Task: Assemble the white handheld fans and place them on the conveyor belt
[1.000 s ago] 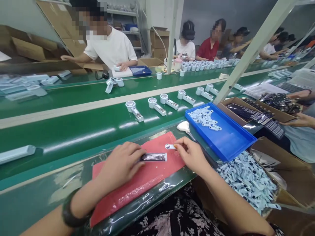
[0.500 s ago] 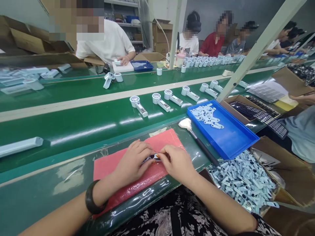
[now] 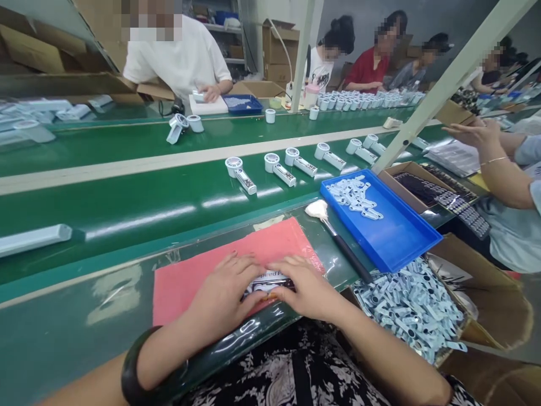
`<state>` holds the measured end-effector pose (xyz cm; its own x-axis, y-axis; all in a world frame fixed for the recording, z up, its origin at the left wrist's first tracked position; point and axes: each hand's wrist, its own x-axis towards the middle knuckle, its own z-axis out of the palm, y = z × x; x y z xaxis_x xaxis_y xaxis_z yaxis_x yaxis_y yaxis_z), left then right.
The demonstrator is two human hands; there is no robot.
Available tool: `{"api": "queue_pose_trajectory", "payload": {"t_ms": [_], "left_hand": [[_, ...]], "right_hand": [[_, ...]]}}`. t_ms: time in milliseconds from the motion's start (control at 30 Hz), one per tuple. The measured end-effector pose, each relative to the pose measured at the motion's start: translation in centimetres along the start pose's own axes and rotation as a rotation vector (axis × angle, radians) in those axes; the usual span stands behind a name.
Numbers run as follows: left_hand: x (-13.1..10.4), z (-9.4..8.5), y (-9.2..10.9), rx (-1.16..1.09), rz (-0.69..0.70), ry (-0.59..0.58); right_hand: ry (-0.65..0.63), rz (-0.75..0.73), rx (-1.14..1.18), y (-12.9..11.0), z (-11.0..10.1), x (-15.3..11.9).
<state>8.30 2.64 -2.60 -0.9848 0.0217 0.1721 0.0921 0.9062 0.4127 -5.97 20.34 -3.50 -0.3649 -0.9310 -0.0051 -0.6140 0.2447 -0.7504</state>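
My left hand (image 3: 226, 290) and my right hand (image 3: 310, 286) grip a pale plastic casing piece (image 3: 271, 278) between them. Dark lettering shows on its upper face, and a shiny edge runs below it. Fingers lie along its far side, while both thumbs press the near side. Its ends are hidden by my hands. Underneath is a red mat (image 3: 177, 290) on the green bench. To the right of the mat lies a tool with a black handle (image 3: 353, 259) and a white, wrapped-looking head (image 3: 316, 210).
A blue tray (image 3: 393, 242) holds small pale parts; below it stands a box of pale casing pieces (image 3: 409, 304). Several fan-like units (image 3: 245, 179) rest on the green conveyor (image 3: 139, 214). A slanted metal post (image 3: 448, 101) rises at right. Co-workers sit across and at right.
The piece between my hands has turned, so lettering now faces up. My hands have spread a little and come slightly nearer. At right, a co-worker's hand has risen.
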Motion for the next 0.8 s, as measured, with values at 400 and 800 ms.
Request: {"api": "queue_pose_trajectory", "payload": {"t_ms": [400, 800], "left_hand": [[-0.2, 0.3, 1.8, 0.273, 0.065, 0.008], [0.9, -1.5, 1.1, 0.267, -0.006, -0.160]], "right_hand": [[0.007, -0.148, -0.182, 0.8, 1.1, -0.5], [0.098, -0.170, -0.126, 0.8, -1.0, -1.1]]}}
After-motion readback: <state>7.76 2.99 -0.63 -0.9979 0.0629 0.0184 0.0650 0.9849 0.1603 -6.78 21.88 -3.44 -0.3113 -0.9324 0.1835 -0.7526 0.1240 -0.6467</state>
